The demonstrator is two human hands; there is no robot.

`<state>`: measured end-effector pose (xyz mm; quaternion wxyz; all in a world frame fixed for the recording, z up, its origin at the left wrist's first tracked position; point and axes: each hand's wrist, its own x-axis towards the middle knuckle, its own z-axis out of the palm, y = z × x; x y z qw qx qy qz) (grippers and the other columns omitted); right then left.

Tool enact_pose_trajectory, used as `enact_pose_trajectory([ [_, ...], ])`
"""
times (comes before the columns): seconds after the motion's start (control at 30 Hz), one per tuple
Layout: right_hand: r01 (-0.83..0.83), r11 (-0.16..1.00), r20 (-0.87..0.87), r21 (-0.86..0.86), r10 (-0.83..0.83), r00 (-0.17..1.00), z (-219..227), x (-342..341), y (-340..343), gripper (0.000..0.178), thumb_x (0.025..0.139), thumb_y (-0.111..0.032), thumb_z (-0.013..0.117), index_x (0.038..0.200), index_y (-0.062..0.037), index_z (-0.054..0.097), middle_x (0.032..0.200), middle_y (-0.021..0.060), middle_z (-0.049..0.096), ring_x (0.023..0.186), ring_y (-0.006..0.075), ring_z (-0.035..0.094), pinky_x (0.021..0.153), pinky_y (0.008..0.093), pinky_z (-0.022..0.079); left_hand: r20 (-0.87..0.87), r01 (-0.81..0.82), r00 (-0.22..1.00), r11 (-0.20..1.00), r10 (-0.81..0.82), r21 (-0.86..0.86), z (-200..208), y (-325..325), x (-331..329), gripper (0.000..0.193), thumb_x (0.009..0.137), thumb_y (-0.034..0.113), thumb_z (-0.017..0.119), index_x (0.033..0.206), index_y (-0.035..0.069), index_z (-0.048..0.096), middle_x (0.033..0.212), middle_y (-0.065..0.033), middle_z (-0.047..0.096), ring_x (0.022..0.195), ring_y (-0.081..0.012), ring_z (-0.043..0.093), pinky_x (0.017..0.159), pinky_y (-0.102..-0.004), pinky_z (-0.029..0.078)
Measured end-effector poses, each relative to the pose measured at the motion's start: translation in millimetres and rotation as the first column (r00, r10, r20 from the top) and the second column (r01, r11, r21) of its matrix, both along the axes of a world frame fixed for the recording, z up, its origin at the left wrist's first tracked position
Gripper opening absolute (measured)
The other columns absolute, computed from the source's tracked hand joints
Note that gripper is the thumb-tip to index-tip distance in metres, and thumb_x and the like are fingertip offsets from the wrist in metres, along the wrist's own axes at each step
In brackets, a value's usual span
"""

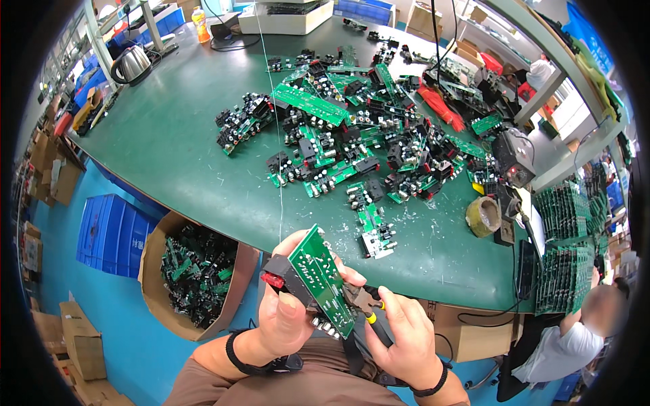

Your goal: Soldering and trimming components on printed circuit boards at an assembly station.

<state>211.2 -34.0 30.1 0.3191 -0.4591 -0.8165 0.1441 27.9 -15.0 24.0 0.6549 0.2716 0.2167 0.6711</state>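
Note:
My left hand (288,311) grips a green circuit board (318,277) over my lap, just off the table's front edge. The board is tilted, its soldered face toward me, with a black-and-red connector block at its left side and pale round parts along its lower edge. My right hand (409,335) is closed round a pair of cutting pliers (379,326) with black and yellow handles. The pliers' jaws meet the board's right edge; whether they bite on anything I cannot tell. On the table ahead lies a large pile of similar boards (311,105).
A carton of boards (152,298) stands on the floor at left, beside a blue crate (112,233). On the green table (176,149) are a tape roll (483,216), a kettle (132,65) and a red cloth-like item (440,107). Racked boards (563,281) and another person (565,348) are at right.

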Motion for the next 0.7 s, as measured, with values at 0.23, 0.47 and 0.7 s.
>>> enact_pose_trajectory([
  [0.23,-0.011,0.989,-0.075,-0.145,0.000,0.997,-1.3,-4.2,0.7,0.058,0.068,-0.005,0.074,0.122,0.0029,0.055,0.097,0.0158,0.062,0.078,0.0304,0.062,0.069,0.0366,0.052,0.015,-0.034,0.999,0.999,0.034,0.029,-3.5,1.4,4.1,0.094,0.078,0.056,0.070,0.142,0.007,0.023,0.109,-0.0153,0.054,0.105,-0.0344,0.060,0.092,-0.0506,0.049],
  [0.47,-0.140,0.869,-0.260,-0.474,0.013,0.965,3.3,2.7,3.3,0.050,0.076,-0.007,0.072,0.123,-0.0012,0.056,0.088,0.0093,0.060,0.072,0.0164,0.060,0.066,0.0281,0.049,-0.046,0.025,0.999,0.998,-0.022,0.062,-2.5,5.5,0.0,0.087,0.083,0.061,0.059,0.139,0.004,0.027,0.113,-0.0148,0.053,0.111,-0.0339,0.057,0.092,-0.0477,0.050],
  [0.7,0.001,0.985,-0.216,-0.172,-0.039,0.976,-5.8,6.6,6.7,0.061,0.071,-0.010,0.077,0.127,-0.0014,0.053,0.100,0.0105,0.058,0.081,0.0233,0.059,0.071,0.0337,0.050,-0.134,0.024,0.991,1.000,-0.021,0.018,-2.1,7.3,-1.1,0.087,0.087,0.073,0.036,0.145,0.011,0.021,0.111,-0.0111,0.055,0.111,-0.0337,0.057,0.098,-0.0497,0.044],
])
